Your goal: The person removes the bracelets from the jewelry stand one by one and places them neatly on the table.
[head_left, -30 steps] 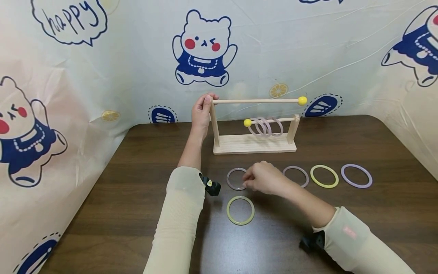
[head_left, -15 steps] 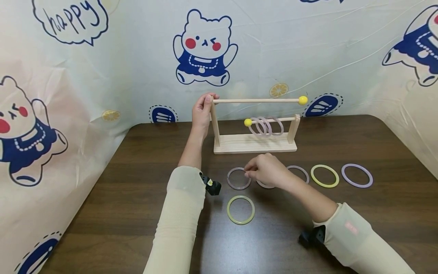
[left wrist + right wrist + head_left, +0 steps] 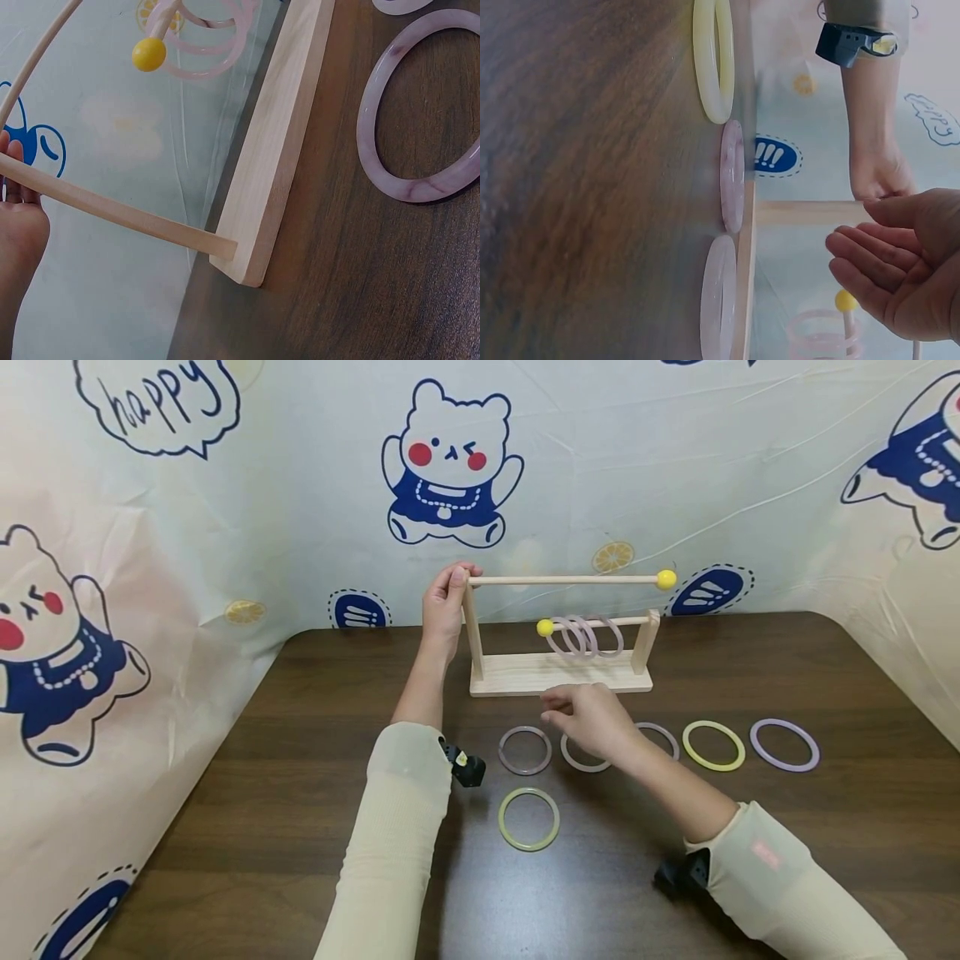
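My left hand (image 3: 444, 608) grips the top of the left post of a wooden bangle stand (image 3: 558, 675); the left wrist view shows that hand (image 3: 21, 225) at the post's upper end. Several pale purple bangles (image 3: 576, 639) hang on the stand's lower rod. In front of the stand, my right hand (image 3: 588, 718) hovers over the table, fingers loosely bent. In the right wrist view the right hand (image 3: 904, 262) holds nothing. Just below its fingers lie a mauve bangle (image 3: 502, 750) and a whitish bangle (image 3: 585, 767), the latter partly hidden by the hand.
Rightward in the row lie another mauve bangle (image 3: 672, 745), a yellow bangle (image 3: 712, 767) and a lavender bangle (image 3: 784, 767). A yellow-green bangle (image 3: 528, 847) lies nearer. The stand's upper rod (image 3: 562, 581) ends in a yellow ball (image 3: 666, 580). Patterned cloth hangs behind the table.
My right hand has risen away from the mauve bangle toward the stand, uncovering that bangle and part of the whitish one. The left hand keeps its hold on the post.
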Demonstrator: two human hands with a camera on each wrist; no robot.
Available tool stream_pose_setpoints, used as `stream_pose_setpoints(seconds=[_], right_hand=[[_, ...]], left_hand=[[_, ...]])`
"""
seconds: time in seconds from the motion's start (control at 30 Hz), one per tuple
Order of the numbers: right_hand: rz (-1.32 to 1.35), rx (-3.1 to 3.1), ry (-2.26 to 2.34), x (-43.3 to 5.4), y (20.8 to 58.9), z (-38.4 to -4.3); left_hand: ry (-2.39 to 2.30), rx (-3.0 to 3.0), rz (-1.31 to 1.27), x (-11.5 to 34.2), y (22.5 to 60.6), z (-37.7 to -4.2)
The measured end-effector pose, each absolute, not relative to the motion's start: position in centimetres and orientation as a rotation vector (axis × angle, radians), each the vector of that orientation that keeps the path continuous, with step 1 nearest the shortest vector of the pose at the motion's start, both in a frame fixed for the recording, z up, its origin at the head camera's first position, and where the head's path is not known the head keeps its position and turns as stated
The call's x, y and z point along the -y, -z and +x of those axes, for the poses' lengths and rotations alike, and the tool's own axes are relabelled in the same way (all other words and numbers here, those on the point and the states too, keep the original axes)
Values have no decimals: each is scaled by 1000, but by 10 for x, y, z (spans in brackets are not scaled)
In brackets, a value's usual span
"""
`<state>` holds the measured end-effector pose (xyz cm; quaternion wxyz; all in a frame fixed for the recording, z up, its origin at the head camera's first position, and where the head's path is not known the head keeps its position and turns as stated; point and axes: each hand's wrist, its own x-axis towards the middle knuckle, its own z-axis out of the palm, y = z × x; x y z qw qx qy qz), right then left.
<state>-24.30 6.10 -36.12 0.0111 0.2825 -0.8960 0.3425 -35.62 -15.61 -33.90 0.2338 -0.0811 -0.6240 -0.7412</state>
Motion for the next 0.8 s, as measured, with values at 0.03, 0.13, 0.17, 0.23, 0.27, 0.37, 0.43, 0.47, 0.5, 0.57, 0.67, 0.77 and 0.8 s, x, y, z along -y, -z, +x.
stream_pose_setpoints(seconds=[0.03, 0.13, 0.17, 0.23, 0.27, 0.37, 0.43, 0.47, 0.5, 0.57, 0.67, 0.77, 0.8], right_hand=[[871, 2784, -1097, -61, 361, -244], [845, 2743, -1164, -62, 361, -247], [845, 2723, -1188, -62, 361, -248], [848, 2679, -1222, -63, 361, -252], [842, 2660, -1231, -63, 362, -254], [819, 2609, -1266, -65, 362, -259], [791, 2584, -1279, -66, 362, -262], [773, 2575, -1287, -67, 363, -264], [759, 2562, -1303, -67, 363, -265], [732, 2536, -1330, -69, 364, -268], [697, 2499, -1367, -70, 367, -272], [651, 2476, -1389, -72, 369, -274], [633, 2467, -1399, -73, 370, -275]], left_hand=[[2032, 1712, -226, 156, 339, -356], [2031, 1716, -221, 156, 338, -356], [2030, 1719, -219, 156, 338, -356], [2027, 1727, -214, 156, 338, -356], [2026, 1729, -214, 156, 338, -356], [2031, 1728, -224, 156, 338, -356], [2033, 1726, -231, 156, 339, -355], [2035, 1725, -234, 156, 339, -355], [2039, 1722, -236, 156, 339, -355], [2040, 1722, -234, 156, 339, -355], [2038, 1721, -227, 156, 338, -355], [2045, 1720, -217, 156, 338, -355], [2047, 1719, -218, 156, 339, -355]])
